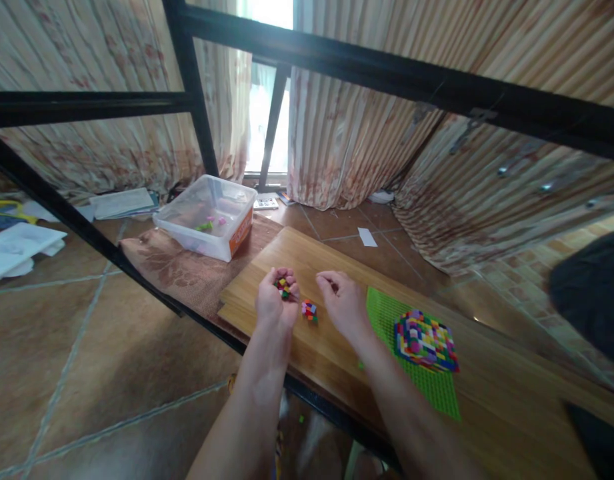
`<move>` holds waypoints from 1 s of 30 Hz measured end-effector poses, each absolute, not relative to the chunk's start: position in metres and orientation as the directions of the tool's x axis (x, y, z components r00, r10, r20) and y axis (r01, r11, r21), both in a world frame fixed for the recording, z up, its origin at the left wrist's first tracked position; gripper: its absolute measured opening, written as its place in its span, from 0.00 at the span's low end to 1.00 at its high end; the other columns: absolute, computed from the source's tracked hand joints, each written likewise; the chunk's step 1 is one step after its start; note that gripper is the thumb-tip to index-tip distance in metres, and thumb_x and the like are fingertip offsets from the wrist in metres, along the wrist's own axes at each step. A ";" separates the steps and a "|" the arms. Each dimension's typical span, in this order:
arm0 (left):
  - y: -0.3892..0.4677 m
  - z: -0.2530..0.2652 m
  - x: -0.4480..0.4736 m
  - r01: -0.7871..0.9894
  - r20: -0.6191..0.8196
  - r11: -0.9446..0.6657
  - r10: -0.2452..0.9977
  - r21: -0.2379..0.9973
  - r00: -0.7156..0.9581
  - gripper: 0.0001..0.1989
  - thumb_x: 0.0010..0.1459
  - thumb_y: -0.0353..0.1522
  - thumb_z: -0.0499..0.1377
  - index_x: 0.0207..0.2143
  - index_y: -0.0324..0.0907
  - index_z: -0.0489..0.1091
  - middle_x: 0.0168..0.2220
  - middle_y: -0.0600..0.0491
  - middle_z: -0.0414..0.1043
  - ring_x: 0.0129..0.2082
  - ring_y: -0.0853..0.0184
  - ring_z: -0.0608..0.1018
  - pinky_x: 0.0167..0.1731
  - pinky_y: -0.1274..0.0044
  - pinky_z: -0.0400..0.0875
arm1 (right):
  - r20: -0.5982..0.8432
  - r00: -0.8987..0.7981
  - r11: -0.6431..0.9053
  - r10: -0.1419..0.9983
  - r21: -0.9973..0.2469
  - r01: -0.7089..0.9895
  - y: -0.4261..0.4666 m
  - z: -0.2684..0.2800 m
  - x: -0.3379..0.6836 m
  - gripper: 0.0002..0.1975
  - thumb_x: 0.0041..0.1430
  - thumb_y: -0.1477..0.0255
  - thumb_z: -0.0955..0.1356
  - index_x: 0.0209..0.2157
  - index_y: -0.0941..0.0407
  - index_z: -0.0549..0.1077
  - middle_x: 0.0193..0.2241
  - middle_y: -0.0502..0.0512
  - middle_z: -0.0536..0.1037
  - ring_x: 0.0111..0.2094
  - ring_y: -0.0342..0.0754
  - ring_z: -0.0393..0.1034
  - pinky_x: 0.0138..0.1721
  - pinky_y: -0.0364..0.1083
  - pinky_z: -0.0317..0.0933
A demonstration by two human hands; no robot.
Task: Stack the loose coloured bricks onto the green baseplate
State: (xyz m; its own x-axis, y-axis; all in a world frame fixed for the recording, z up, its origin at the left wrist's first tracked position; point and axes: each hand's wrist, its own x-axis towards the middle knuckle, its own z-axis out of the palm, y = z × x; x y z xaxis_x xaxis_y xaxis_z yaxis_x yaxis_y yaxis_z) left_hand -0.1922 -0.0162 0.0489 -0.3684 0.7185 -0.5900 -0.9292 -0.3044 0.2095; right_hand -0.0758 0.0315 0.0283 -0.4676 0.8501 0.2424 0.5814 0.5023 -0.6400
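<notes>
My left hand (275, 308) is turned palm up, its fingers curled around several small toy bricks (283, 287) in mixed colours. To its right, a small cluster of toy bricks (309, 311) lies on the wooden tabletop (267, 259), between my two hands. My right hand (345, 301) hovers over the table beyond that cluster, thumb and fingers drawn together. What sits in its fingertips, if anything, is too small to make out. Right of my right forearm, a multicoloured brick structure (427, 340) stands on a green baseplate (381, 313).
A clear plastic bin (204, 223) with a few bricks inside stands on a brown cloth (161, 263) at the left. Black metal bars (307, 47) cross in front. A dark object (597, 430) lies at the table's right end. Papers (121, 203) rest on the tiled floor.
</notes>
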 end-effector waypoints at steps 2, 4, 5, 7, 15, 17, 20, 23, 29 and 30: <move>-0.020 0.049 -0.199 -0.916 -0.558 -0.328 0.727 0.232 -0.401 0.14 0.63 0.26 0.49 0.23 0.37 0.63 0.21 0.56 0.63 0.15 0.79 0.62 0.12 0.87 0.52 | 0.174 -0.486 0.506 0.857 -0.464 0.727 0.018 0.014 -0.078 0.14 0.64 0.63 0.64 0.42 0.57 0.74 0.39 0.59 0.78 0.39 0.50 0.72 0.38 0.46 0.62; -0.022 0.049 -0.203 -0.902 -0.537 -0.346 0.725 0.259 -0.432 0.13 0.63 0.26 0.49 0.24 0.38 0.63 0.21 0.56 0.63 0.15 0.79 0.61 0.12 0.87 0.51 | 0.120 -0.522 0.534 0.844 -0.270 0.801 0.007 0.001 -0.084 0.15 0.64 0.60 0.64 0.43 0.57 0.71 0.41 0.61 0.76 0.41 0.52 0.71 0.36 0.46 0.61; -0.023 0.049 -0.204 -0.899 -0.533 -0.346 0.725 0.268 -0.437 0.13 0.63 0.26 0.49 0.24 0.38 0.63 0.21 0.56 0.63 0.15 0.79 0.61 0.12 0.87 0.51 | 0.102 -0.543 0.552 0.834 -0.191 0.812 0.004 -0.003 -0.088 0.15 0.65 0.60 0.64 0.42 0.57 0.71 0.41 0.61 0.75 0.41 0.53 0.71 0.34 0.46 0.60; -0.023 0.049 -0.205 -0.901 -0.531 -0.334 0.729 0.277 -0.433 0.13 0.63 0.26 0.50 0.24 0.38 0.62 0.21 0.56 0.63 0.15 0.79 0.61 0.12 0.87 0.51 | 0.077 -0.595 0.600 0.800 -0.085 0.795 0.001 -0.009 -0.094 0.13 0.67 0.62 0.61 0.40 0.56 0.70 0.40 0.59 0.74 0.39 0.52 0.71 0.32 0.45 0.58; -0.023 0.048 -0.203 -0.908 -0.532 -0.308 0.737 0.284 -0.417 0.13 0.63 0.26 0.50 0.24 0.37 0.63 0.22 0.56 0.64 0.15 0.80 0.61 0.12 0.87 0.51 | 0.072 -0.674 0.674 0.735 0.026 0.738 0.013 -0.014 -0.089 0.14 0.70 0.68 0.56 0.37 0.56 0.69 0.38 0.57 0.74 0.34 0.46 0.72 0.28 0.43 0.54; -0.022 0.048 -0.201 -0.908 -0.538 -0.288 0.734 0.305 -0.413 0.12 0.62 0.26 0.50 0.24 0.37 0.63 0.22 0.56 0.64 0.15 0.80 0.61 0.12 0.86 0.51 | 0.072 -0.671 0.670 0.738 0.046 0.741 0.013 -0.014 -0.086 0.14 0.70 0.68 0.56 0.37 0.56 0.69 0.37 0.57 0.74 0.33 0.46 0.72 0.28 0.43 0.54; -0.022 0.050 -0.198 -0.906 -0.553 -0.258 0.725 0.334 -0.410 0.12 0.62 0.26 0.50 0.25 0.37 0.63 0.22 0.55 0.64 0.15 0.79 0.62 0.12 0.86 0.51 | 0.055 -0.706 0.701 0.706 0.080 0.708 0.010 -0.014 -0.082 0.14 0.70 0.66 0.57 0.37 0.56 0.69 0.37 0.58 0.74 0.33 0.47 0.72 0.26 0.43 0.52; -0.022 0.052 -0.194 -0.906 -0.564 -0.241 0.717 0.349 -0.408 0.11 0.61 0.26 0.51 0.25 0.37 0.63 0.22 0.55 0.65 0.15 0.79 0.62 0.12 0.87 0.51 | 0.055 -0.714 0.710 0.698 0.075 0.700 0.009 -0.015 -0.077 0.13 0.69 0.64 0.58 0.37 0.56 0.69 0.37 0.57 0.74 0.33 0.47 0.72 0.26 0.44 0.52; -0.020 0.048 -0.186 -0.900 -0.584 -0.197 0.704 0.388 -0.406 0.09 0.61 0.27 0.52 0.26 0.37 0.64 0.22 0.55 0.65 0.15 0.79 0.63 0.13 0.87 0.52 | 0.116 -0.652 0.656 0.749 0.008 0.755 0.015 -0.021 -0.064 0.14 0.70 0.67 0.57 0.35 0.57 0.69 0.34 0.55 0.74 0.33 0.46 0.72 0.29 0.43 0.54; -0.020 0.046 -0.184 -0.899 -0.592 -0.186 0.696 0.397 -0.406 0.09 0.61 0.27 0.52 0.26 0.37 0.64 0.22 0.55 0.65 0.15 0.79 0.64 0.13 0.86 0.53 | 0.124 -0.657 0.662 0.743 0.008 0.750 0.015 -0.021 -0.063 0.14 0.70 0.67 0.57 0.35 0.57 0.69 0.35 0.56 0.74 0.33 0.46 0.72 0.29 0.43 0.54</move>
State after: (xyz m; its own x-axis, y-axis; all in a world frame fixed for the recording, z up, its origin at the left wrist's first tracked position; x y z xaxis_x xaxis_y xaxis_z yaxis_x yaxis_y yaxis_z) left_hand -0.1842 -0.0196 0.0465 -0.4056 0.6965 -0.5920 -0.8988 -0.1860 0.3970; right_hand -0.0632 0.0153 -0.0210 -0.6575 0.7432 0.1237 0.7496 0.6618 0.0077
